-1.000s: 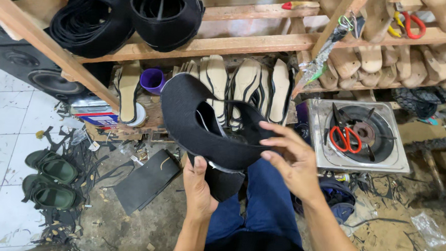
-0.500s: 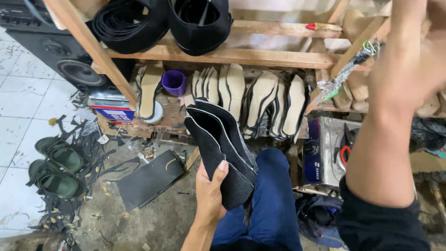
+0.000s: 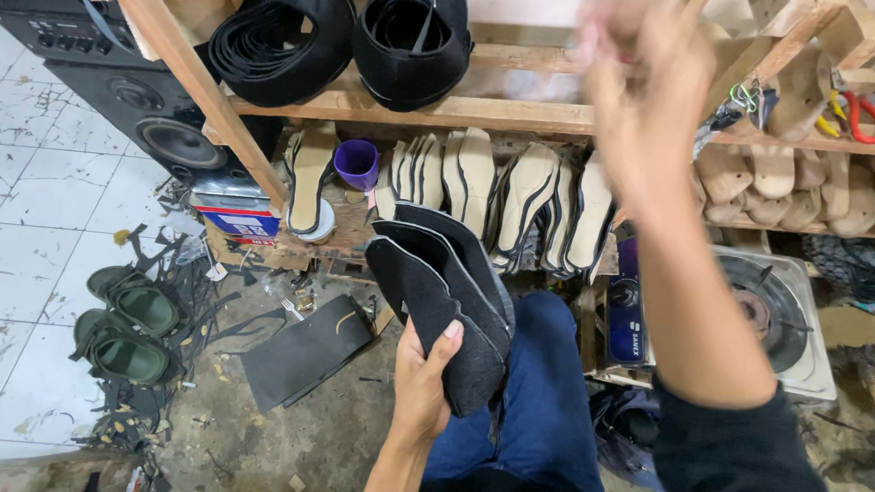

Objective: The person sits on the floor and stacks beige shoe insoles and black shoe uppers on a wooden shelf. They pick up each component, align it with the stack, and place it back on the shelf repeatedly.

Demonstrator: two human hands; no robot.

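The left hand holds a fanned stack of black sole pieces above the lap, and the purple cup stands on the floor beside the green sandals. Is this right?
Not quite. In the head view the purple cup stands on the low wooden shelf beside the upright soles, not by the green sandals. The left hand does hold the black sole pieces.

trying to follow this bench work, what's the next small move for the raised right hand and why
Probably bring the right hand back down to the black sole pieces. The left hand grips the fanned stack alone by its lower end, while the right is blurred, raised near the wooden shelf; whether it holds anything is unclear.
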